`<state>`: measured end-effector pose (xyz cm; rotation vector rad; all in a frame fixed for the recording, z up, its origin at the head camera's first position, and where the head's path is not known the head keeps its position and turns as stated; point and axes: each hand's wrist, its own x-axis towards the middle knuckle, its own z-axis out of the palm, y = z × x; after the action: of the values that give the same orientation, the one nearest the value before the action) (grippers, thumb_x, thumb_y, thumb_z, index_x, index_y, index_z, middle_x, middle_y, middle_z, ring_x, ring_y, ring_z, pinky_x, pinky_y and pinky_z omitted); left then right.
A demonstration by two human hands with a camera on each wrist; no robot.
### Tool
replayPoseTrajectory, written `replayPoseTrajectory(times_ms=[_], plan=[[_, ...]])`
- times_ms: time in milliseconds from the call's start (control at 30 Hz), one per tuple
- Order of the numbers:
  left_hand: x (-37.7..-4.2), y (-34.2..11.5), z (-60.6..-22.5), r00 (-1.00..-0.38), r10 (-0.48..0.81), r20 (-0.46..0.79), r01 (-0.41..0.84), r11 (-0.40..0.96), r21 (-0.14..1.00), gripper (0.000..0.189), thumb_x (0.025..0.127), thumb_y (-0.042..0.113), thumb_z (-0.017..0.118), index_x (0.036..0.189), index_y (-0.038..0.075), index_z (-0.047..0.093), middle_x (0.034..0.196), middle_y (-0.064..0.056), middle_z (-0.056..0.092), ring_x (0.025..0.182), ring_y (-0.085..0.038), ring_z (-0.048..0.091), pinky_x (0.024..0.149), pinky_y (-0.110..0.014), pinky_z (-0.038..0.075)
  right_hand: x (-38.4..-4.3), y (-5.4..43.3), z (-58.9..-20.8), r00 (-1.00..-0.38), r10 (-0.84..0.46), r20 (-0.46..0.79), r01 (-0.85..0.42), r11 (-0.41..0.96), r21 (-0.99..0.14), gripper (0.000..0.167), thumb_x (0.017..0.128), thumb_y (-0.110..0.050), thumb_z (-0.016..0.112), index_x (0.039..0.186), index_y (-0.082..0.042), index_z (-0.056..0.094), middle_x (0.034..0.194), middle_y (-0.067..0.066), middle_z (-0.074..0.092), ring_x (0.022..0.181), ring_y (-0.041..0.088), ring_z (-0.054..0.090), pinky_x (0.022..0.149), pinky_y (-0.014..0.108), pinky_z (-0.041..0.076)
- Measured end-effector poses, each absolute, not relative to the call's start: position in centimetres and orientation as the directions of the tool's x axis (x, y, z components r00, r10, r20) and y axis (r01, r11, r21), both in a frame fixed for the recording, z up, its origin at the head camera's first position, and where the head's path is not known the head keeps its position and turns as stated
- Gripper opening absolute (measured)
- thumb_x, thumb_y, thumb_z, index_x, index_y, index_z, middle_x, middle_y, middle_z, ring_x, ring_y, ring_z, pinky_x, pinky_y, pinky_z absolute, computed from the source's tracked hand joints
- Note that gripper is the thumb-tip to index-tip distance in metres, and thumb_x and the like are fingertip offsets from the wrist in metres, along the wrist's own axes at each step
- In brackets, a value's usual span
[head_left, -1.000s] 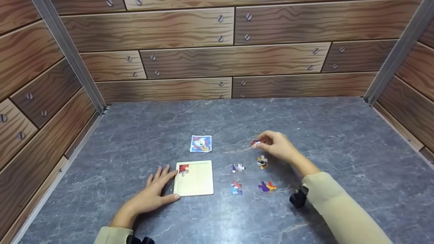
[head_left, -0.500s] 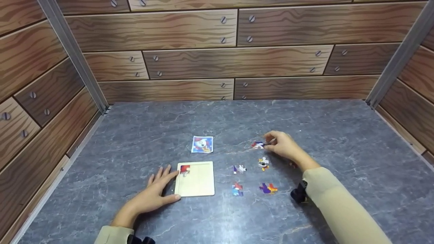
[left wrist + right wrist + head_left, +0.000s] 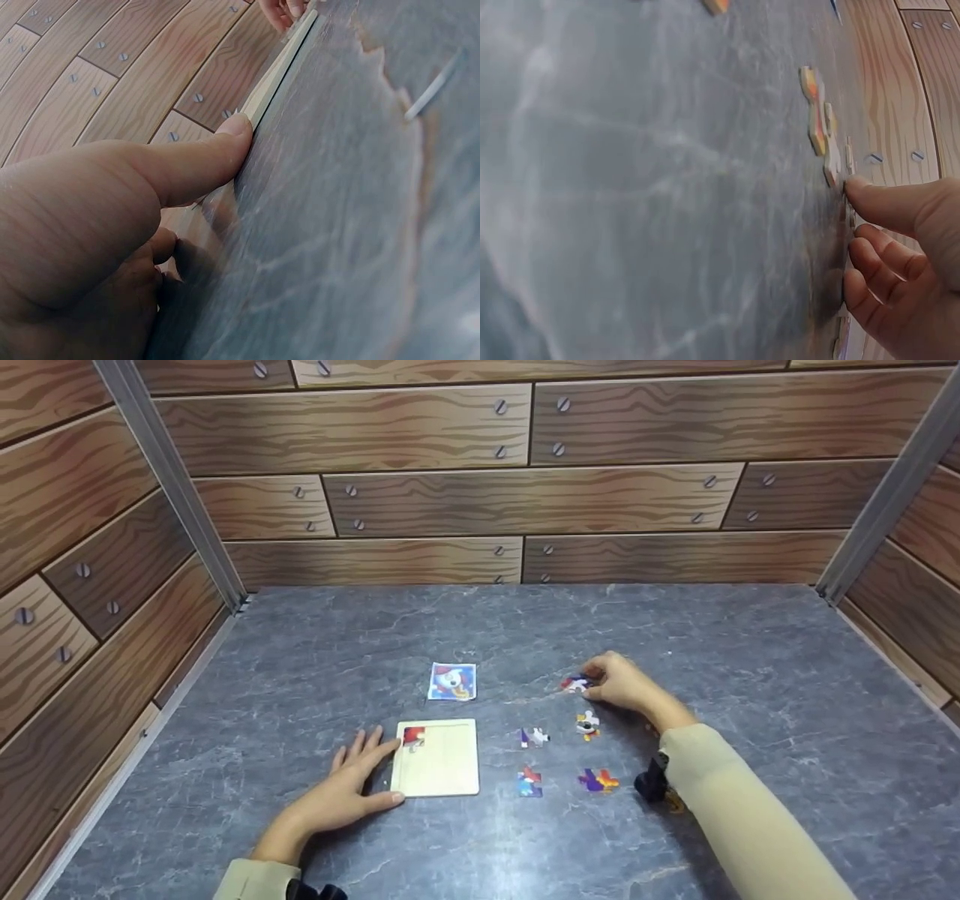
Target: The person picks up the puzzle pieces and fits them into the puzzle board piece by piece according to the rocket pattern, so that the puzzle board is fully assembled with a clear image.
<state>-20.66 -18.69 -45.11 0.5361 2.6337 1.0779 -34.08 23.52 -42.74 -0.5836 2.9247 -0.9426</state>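
Observation:
In the head view, my left hand (image 3: 341, 791) lies spread beside the square wooden puzzle board (image 3: 450, 765), with index fingertip and thumb at its left edge. The thumb (image 3: 199, 161) also meets the board's edge (image 3: 281, 71) in the left wrist view. One red jigsaw piece (image 3: 414, 736) sits in the board's upper left corner. At the far right, my right hand (image 3: 622, 682) pinches a red, white and purple puzzle piece (image 3: 574, 684) at its right side, thumb and index on opposite edges. In the right wrist view, the right hand (image 3: 900, 255) has bent fingers low at the table.
Between board and right arm lie several loose pieces, including a white-purple one (image 3: 535, 737), a red-blue one (image 3: 529, 782) and a purple-orange one (image 3: 598, 780). Another piece (image 3: 676, 802) is partly hidden by the right sleeve. A picture card (image 3: 452, 682) lies behind the board.
My right hand has moved off the top of the red and white piece to its right side, uncovering more of it. The left hand stays at the board; the head view has shifted slightly.

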Motion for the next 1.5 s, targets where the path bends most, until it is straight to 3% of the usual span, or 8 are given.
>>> replayPoseTrajectory(times_ms=[300, 667, 933, 1200, 1500], plan=[[-20.7, -18.6, -45.1, -0.901, 0.425, -0.085, 0.248, 0.667, 0.703, 0.077, 0.084, 0.043, 0.066, 0.146, 0.014, 0.032, 0.153, -0.018, 0.007, 0.139, -0.036, -0.009, 0.107, -0.055, -0.01, -34.1, 23.7, -42.8, -0.931, -0.348, 0.108, -0.344, 0.741, -0.576, 0.023, 0.073, -0.006, 0.074, 0.09, 0.007, 0.064, 0.085, 0.015, 0.058, 0.085, 0.03, 0.052, 0.08, 0.044, 0.043], [-20.6, -18.5, -45.3, -0.9, 0.43, -0.067, 0.257, 0.648, 0.717, 0.077, 0.084, 0.041, 0.066, 0.146, 0.013, 0.031, 0.153, -0.018, 0.008, 0.139, -0.036, -0.009, 0.107, -0.053, -0.011, -34.0, 23.8, -42.9, -0.91, -0.398, 0.111, -0.386, 0.723, -0.573, 0.021, 0.071, -0.011, 0.074, 0.082, 0.003, 0.062, 0.08, 0.007, 0.055, 0.081, 0.022, 0.047, 0.074, 0.034, 0.04], [-20.8, -18.5, -45.2, -0.902, 0.424, -0.079, 0.248, 0.661, 0.708, 0.077, 0.084, 0.042, 0.066, 0.146, 0.014, 0.032, 0.153, -0.017, 0.008, 0.139, -0.036, -0.009, 0.107, -0.054, -0.01, -33.9, 24.0, -42.9, -0.925, -0.362, 0.117, -0.354, 0.706, -0.614, 0.025, 0.073, -0.011, 0.073, 0.087, 0.004, 0.059, 0.084, 0.01, 0.059, 0.079, 0.021, 0.053, 0.074, 0.033, 0.045], [-20.8, -18.6, -45.3, -0.904, 0.422, -0.075, 0.254, 0.667, 0.7, 0.076, 0.084, 0.042, 0.066, 0.146, 0.014, 0.032, 0.153, -0.018, 0.008, 0.139, -0.036, -0.008, 0.107, -0.054, -0.01, -33.4, 24.0, -42.9, -0.93, -0.344, 0.132, -0.339, 0.658, -0.673, 0.025, 0.076, -0.008, 0.072, 0.091, 0.005, 0.058, 0.081, 0.008, 0.061, 0.068, 0.013, 0.054, 0.059, 0.024, 0.046], [-20.6, -18.7, -45.4, -0.905, 0.42, -0.074, 0.25, 0.664, 0.705, 0.077, 0.084, 0.042, 0.066, 0.146, 0.013, 0.032, 0.153, -0.019, 0.008, 0.139, -0.036, -0.008, 0.107, -0.054, -0.01, -32.6, 22.9, -42.4, -0.913, -0.359, 0.193, -0.383, 0.591, -0.71, 0.027, 0.077, -0.009, 0.074, 0.094, 0.005, 0.059, 0.082, 0.008, 0.061, 0.072, 0.015, 0.055, 0.064, 0.023, 0.048]])
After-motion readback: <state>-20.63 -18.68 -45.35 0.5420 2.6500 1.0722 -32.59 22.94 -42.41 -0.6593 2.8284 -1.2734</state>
